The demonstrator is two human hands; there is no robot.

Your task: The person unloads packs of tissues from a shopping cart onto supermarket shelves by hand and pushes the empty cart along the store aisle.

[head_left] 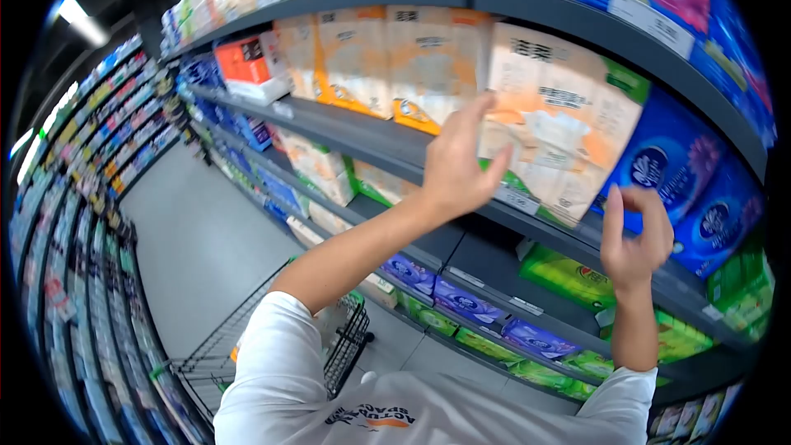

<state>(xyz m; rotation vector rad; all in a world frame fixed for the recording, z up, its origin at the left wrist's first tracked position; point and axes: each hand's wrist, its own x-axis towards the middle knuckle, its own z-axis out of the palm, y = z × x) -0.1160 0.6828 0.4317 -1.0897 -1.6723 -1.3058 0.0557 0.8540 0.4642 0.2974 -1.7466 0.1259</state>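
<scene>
A cream-and-orange pack of tissues (568,128) with a green corner stands tilted at the front of the shelf, its lower end over the shelf lip. My left hand (461,165) is at the pack's left edge, thumb and fingers spread apart; whether the fingertips touch it I cannot tell. Just off the lower right corner is my right hand (638,235), raised with the thumb apart from the bent fingers and nothing visible between them. Similar orange packs (437,58) fill the shelf to the left, and blue tissue packs (667,161) stand to the right.
A wire shopping cart (247,330) with items in it stands behind my left arm. Purple packs (465,301) and green packs (568,276) lie on lower shelves. The grey upper shelf edge (568,12) overhangs the pack. Across the aisle floor (185,214) run more stocked shelves (62,280).
</scene>
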